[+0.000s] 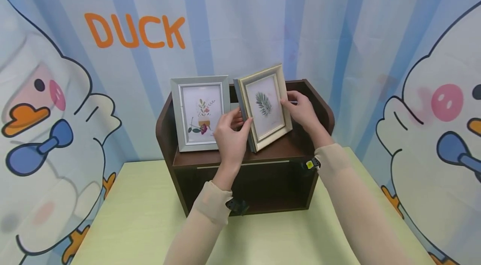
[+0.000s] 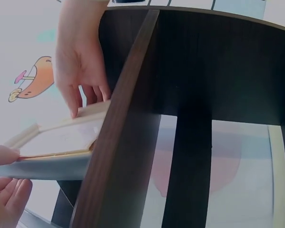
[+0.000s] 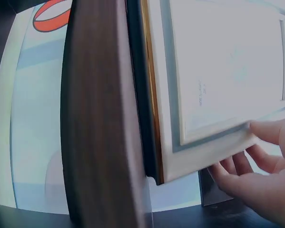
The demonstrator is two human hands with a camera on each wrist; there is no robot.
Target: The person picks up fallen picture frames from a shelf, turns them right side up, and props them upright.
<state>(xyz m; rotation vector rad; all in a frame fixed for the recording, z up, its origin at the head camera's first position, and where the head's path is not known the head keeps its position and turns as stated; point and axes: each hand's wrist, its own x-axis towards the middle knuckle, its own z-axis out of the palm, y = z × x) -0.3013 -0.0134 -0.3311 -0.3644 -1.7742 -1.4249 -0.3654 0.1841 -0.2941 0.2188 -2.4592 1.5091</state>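
Observation:
A cream picture frame (image 1: 268, 119) with gold trim and a green leaf print is tilted above the upper shelf, its lower corner close over the shelf board. My left hand (image 1: 232, 137) holds its left edge, thumb on the front side and fingers at the dark side edge. At the opposite edge, my right hand (image 1: 303, 110) pinches the frame, thumb on the front and fingers behind, as the right wrist view shows. To the left, a pale grey frame (image 1: 175, 117) with a potted flower print stands upright on the same shelf.
The dark brown two-level shelf (image 1: 246, 158) has raised sides and a lower compartment, and stands on a pale yellow-green table (image 1: 143, 198). Behind it hangs a blue-striped curtain (image 1: 244, 14) with cartoon ducks. A dark upright edge crosses both wrist views.

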